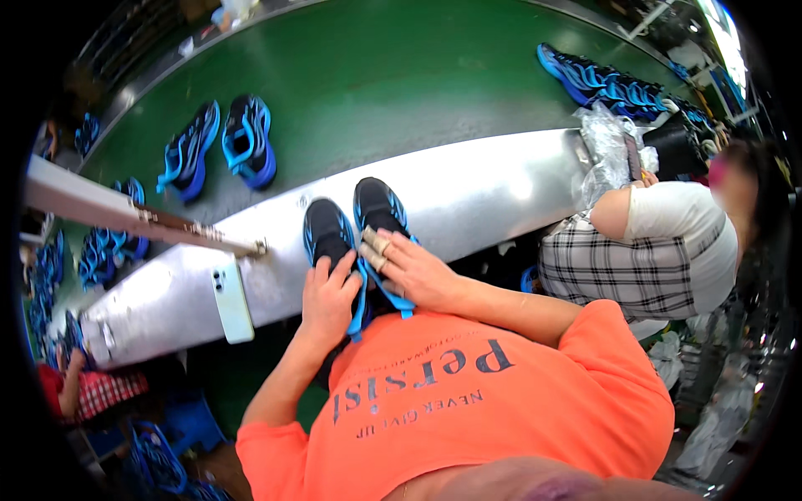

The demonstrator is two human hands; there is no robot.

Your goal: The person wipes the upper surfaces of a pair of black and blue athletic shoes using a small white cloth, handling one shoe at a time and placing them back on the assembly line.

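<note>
Two black and blue sneakers stand side by side at the metal ledge's near edge, toes pointing away from me. On the left sneaker [327,224], my left hand [330,294] grips around the opening with bent fingers. My right hand [411,269] lies across the right sneaker [376,200], fingers stretched out over its tongue and laces. Pale wraps cover some of those fingers. Bright blue heel loops hang toward my orange shirt. My right thumb is hidden.
A pale green phone [231,302] lies on the metal ledge [493,179], near a slanted white post [125,204]. Beyond runs a green belt [351,75] carrying a sneaker pair [248,142]. A row of sneakers [597,79] stands far right, near a seated person [677,242].
</note>
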